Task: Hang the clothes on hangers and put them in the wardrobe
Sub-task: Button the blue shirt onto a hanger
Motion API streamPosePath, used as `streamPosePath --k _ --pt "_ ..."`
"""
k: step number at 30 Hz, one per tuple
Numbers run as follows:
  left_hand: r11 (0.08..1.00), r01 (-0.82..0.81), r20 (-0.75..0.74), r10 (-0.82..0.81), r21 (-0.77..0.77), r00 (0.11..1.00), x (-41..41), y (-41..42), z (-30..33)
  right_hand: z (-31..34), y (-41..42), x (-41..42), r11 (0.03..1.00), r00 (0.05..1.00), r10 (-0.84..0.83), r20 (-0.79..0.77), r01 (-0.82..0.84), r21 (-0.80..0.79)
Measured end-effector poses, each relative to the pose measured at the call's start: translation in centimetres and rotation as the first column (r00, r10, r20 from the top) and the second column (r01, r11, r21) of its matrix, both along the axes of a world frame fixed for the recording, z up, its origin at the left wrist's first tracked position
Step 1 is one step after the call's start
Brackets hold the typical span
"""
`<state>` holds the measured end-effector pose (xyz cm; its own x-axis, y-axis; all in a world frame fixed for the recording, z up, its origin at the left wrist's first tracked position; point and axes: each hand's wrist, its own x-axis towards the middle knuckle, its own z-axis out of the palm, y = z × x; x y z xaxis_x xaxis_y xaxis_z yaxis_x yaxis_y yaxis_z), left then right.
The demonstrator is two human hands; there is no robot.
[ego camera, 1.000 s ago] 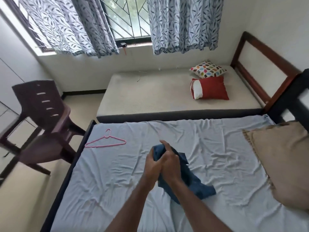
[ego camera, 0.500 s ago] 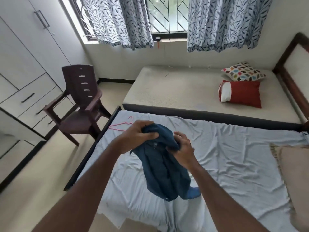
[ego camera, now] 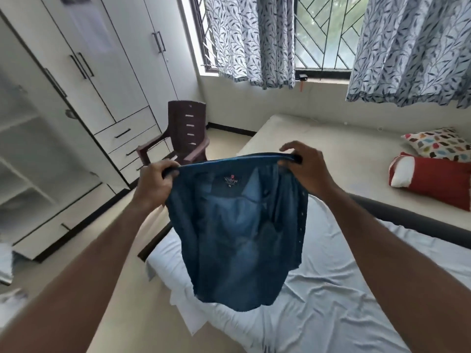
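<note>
A bedroom with pale walls, a barred window (ego camera: 323, 34) and leaf-patterned blue-and-white curtains (ego camera: 254, 39) fills the view. Both hands are raised in the middle of it, holding a dark blue denim shirt (ego camera: 237, 225) spread open between them. The left hand (ego camera: 156, 180) has its fingers curled round one end of the shirt's top edge; the right hand (ego camera: 305, 169) pinches the other end, with thumb and forefinger closed on the cloth. The top edge is pulled taut between them and the rest hangs free, with a small label showing just below the collar. Beneath the shirt and the right forearm lies a bed with a wrinkled white sheet (ego camera: 318, 289). Beyond the left hand stands a dark brown plastic armchair (ego camera: 183, 138), and further out on that side a tall white wardrobe with black handles (ego camera: 102, 72), one compartment open and showing shelves. Beyond the right hand is a second bed with a bare cream mattress (ego camera: 318, 149), carrying a red pillow (ego camera: 438, 179) and a white cushion with coloured patches (ego camera: 435, 143).
</note>
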<state>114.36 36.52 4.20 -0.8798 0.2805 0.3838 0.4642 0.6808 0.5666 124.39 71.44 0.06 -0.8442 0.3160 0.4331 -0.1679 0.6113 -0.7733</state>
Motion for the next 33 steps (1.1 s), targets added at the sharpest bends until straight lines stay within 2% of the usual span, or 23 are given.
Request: streamPosePath --k 3,5,8,12,16,20,23,24,26,28,30,33 --pt "0.949 -0.095 0.008 0.097 0.301 0.995 0.3 -1.8 1.0 2.9 -1.5 -0.6 0.996 0.985 -0.005 -0.172 -0.011 -0.093" --pt "0.931 -0.063 -0.014 0.073 0.360 0.997 0.4 -2.9 2.0 4.3 -2.6 -1.2 1.000 0.988 0.020 -0.152 -0.021 -0.002" --pt "0.987 0.022 -0.094 -0.007 0.162 0.996 0.9 -4.6 2.8 5.1 -3.2 -1.8 0.996 0.991 0.012 -0.135 0.000 0.090" --pt "0.994 0.097 -0.137 -0.103 -0.051 0.985 0.6 -6.6 3.0 4.6 -3.7 -2.7 0.966 0.997 -0.020 -0.071 0.037 0.255" --pt "0.994 0.081 -0.138 -0.091 -0.077 0.986 1.1 -8.2 3.1 4.6 -4.9 -2.1 0.974 0.983 -0.120 -0.142 0.144 0.176" --pt "0.995 0.097 0.027 -0.097 -0.006 0.995 2.2 -9.6 2.9 4.9 -5.6 -0.4 0.967 0.974 -0.199 -0.105 0.213 0.143" --pt "0.973 0.153 0.269 -0.195 0.171 0.943 2.9 -11.0 2.9 5.8 -5.8 0.8 0.995 0.995 -0.095 0.028 0.095 -0.021" --pt "0.946 0.184 0.378 -0.278 0.266 0.883 3.0 -11.6 3.3 6.5 -5.9 1.2 0.994 0.997 -0.038 0.064 0.045 -0.099" --pt "0.873 0.241 0.564 -0.462 0.423 0.684 2.9 -12.6 4.9 8.8 -6.2 1.6 0.968 0.991 0.069 0.114 -0.039 -0.248" --pt "0.816 0.281 0.614 -0.569 0.506 0.547 1.5 -13.7 6.5 11.8 -6.5 1.4 0.930 0.968 0.188 0.164 -0.121 -0.348" --pt "0.803 0.262 0.612 -0.583 0.536 0.535 -1.1 -14.4 7.6 14.4 -6.4 -0.2 0.902 0.946 0.274 0.175 -0.190 -0.388" --pt "0.860 0.158 0.644 -0.475 0.486 0.600 -5.3 -13.7 7.0 15.0 -6.0 -4.6 0.904 0.930 0.291 0.224 -0.191 -0.382"
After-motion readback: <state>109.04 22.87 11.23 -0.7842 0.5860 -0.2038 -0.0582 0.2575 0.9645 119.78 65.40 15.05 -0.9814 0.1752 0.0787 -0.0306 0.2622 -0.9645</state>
